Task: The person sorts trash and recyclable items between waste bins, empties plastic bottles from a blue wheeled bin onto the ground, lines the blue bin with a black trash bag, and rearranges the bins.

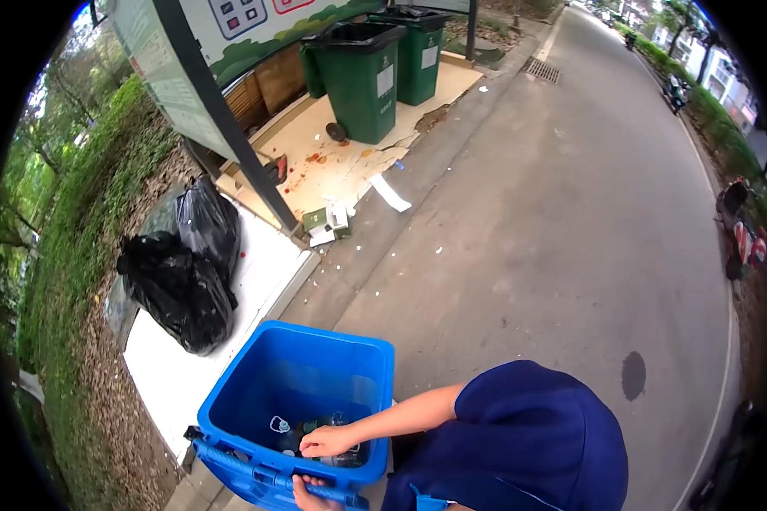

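Note:
A blue wheeled bin (pixel 268 341) stands in front of me with its top uncovered. Clear plastic bottles (pixel 283 424) lie inside it, partly hidden by my arm. My right hand (pixel 325 441) reaches over the side into the bin, just above the bottles. Its fingers are curled together, and I cannot make out what they hold, if anything. At the bin's near edge, my left hand (pixel 314 496) is wrapped round the blue handle bar (pixel 247 467); part of this hand is cut off by the frame's bottom.
Black garbage bags (pixel 183 285) rest on a white slab (pixel 260 247) at left. Green wheeled bins (pixel 362 89) stand under a shelter with a dark post (pixel 243 140). A torn carton (pixel 325 223) and white litter lie by the kerb. A paved road (pixel 562 221) runs along the right.

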Demonstrator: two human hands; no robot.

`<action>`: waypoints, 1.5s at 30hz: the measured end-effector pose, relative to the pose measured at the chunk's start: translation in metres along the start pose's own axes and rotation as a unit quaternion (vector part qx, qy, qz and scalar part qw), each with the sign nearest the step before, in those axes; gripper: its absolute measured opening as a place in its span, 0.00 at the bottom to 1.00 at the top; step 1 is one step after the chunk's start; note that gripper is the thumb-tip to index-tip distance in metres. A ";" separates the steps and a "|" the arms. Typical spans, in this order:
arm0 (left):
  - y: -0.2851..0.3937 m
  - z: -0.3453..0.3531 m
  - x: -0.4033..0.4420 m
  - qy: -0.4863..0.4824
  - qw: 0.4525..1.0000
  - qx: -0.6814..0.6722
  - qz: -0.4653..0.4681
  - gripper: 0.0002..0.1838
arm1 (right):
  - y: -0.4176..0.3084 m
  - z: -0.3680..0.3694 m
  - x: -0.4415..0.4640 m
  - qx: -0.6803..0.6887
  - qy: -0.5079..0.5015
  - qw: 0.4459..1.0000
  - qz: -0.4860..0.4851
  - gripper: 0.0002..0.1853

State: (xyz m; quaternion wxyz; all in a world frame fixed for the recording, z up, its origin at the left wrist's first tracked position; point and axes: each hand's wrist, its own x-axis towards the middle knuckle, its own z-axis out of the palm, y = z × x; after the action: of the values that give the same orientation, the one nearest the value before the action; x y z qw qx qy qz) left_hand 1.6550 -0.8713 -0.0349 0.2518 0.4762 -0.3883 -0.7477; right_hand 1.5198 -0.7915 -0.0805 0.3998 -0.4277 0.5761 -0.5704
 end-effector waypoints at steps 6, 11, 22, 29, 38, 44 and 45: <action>-0.005 0.062 0.084 -0.081 0.991 0.029 -0.101 0.09 | 0.023 -0.034 0.039 0.037 0.149 0.986 0.059 0.20; -0.039 0.111 0.112 -0.198 0.957 0.002 -0.214 0.14 | 0.025 -0.083 0.040 -0.188 0.202 0.951 0.140 0.19; -0.072 0.166 0.132 -0.291 0.936 0.020 -0.198 0.29 | 0.039 -0.138 0.044 -0.129 0.203 0.919 0.311 0.29; -0.117 0.201 0.114 -0.230 0.913 0.102 -0.321 0.33 | 0.103 -0.174 0.009 -0.135 0.109 0.933 0.316 0.30; -0.165 0.179 0.139 -0.206 0.868 0.451 -0.024 0.22 | 0.212 -0.277 -0.008 -0.109 0.207 0.863 0.448 0.28; -0.184 -0.016 0.139 0.216 0.774 0.593 0.049 0.24 | 0.242 -0.329 -0.057 -0.161 0.255 0.828 0.473 0.14; -0.186 -0.042 0.135 0.254 0.745 0.616 0.037 0.25 | 0.248 -0.331 -0.069 -0.183 0.261 0.828 0.461 0.14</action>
State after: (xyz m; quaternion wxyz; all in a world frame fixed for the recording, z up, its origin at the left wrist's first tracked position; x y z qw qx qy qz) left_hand 1.6352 -0.8795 -0.2676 0.0203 0.6852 -0.7033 -0.1881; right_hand 1.2189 -0.6258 -0.3207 0.3652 -0.0135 0.8830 -0.2944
